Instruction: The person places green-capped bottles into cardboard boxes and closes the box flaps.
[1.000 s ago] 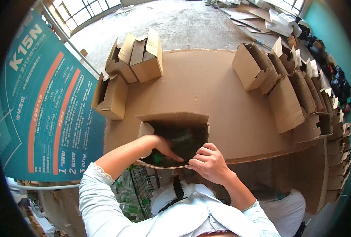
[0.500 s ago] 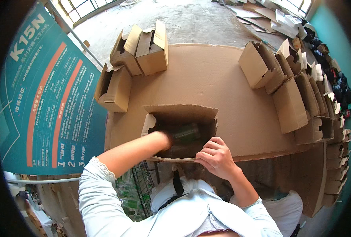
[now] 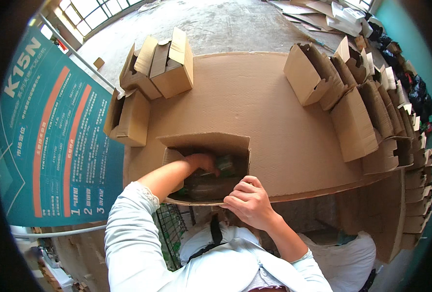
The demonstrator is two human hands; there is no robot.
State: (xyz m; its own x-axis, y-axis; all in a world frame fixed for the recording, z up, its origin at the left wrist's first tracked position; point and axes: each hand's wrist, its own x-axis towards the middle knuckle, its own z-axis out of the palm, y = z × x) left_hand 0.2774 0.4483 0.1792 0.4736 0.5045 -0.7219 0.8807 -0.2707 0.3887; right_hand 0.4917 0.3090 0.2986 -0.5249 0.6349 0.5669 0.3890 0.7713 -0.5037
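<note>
An open cardboard box [image 3: 203, 141] stands at the table's near edge. My left hand [image 3: 202, 161] reaches down inside it, with its fingers closed on one end of a clear green bottle [image 3: 225, 166]. The bottle lies on its side, slightly blurred. Darker shapes lie below it in the box, too dim to make out. My right hand [image 3: 249, 198] pinches the near right rim of the box, thumb and fingers pressed together on the cardboard.
Several open boxes [image 3: 172, 73] stand at the far left of the cardboard-covered table [image 3: 255, 92]. More boxes [image 3: 354, 124] crowd its right side. A wire basket [image 3: 172, 224] with green bottles is below the near edge. A teal banner [image 3: 55, 141] rises at left.
My left hand has moved farther into the box, toward its far wall. The box and my right hand appear lower and more to the left, as the whole view has shifted a little.
</note>
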